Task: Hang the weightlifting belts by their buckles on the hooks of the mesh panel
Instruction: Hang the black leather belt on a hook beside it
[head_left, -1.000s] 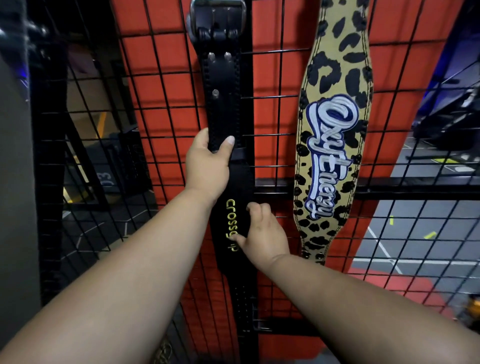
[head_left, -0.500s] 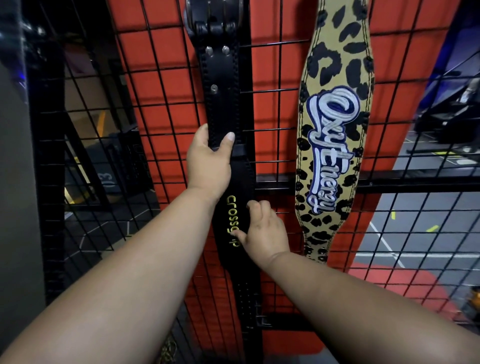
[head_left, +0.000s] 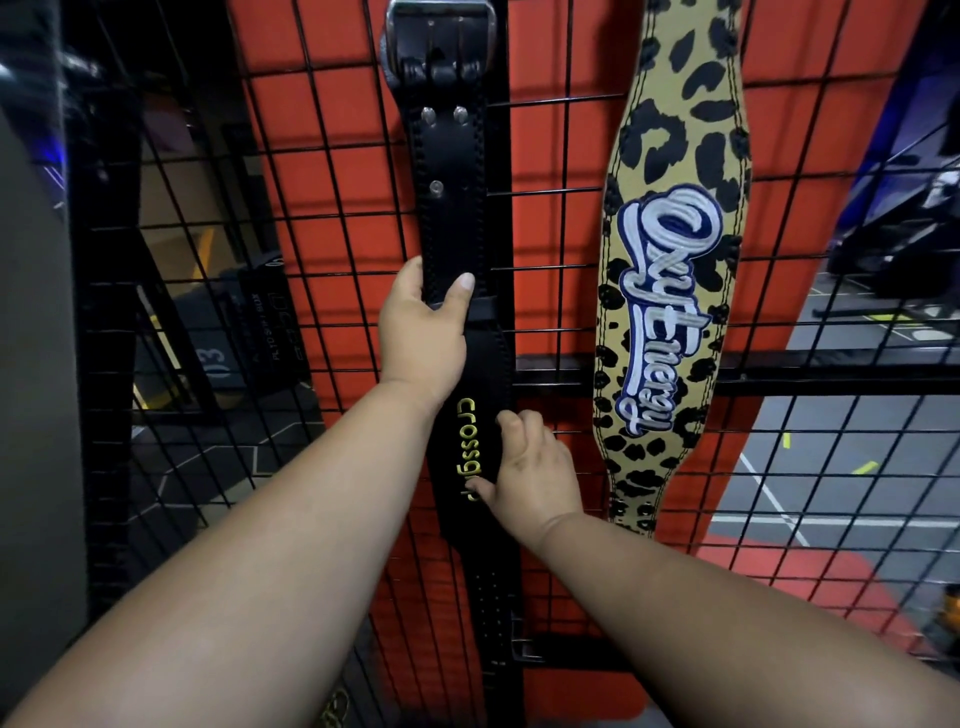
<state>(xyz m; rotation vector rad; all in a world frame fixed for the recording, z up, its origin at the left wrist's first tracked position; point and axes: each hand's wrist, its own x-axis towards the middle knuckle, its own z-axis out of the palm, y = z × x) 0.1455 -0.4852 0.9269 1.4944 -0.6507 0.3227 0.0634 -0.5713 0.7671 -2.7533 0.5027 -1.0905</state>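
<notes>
The black belt (head_left: 452, 208) hangs on the mesh panel (head_left: 322, 218) by its buckle (head_left: 439, 39); it looks stiff and heavy, best held by the strap. The left hand (head_left: 423, 332) grips the strap, and the right hand (head_left: 535, 470) pinches its wider part lower down. Two belts hang here, counting the leopard belt (head_left: 675, 208) beside it.

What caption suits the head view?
Both hands, left hand and right hand, grip the black belt hanging beside the leopard-print belt.

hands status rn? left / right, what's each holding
Left hand: closed, gripping the black belt on its narrow strap.
Right hand: closed, fingers curled round the same belt's right edge, thumb on the wide padded part.
</notes>
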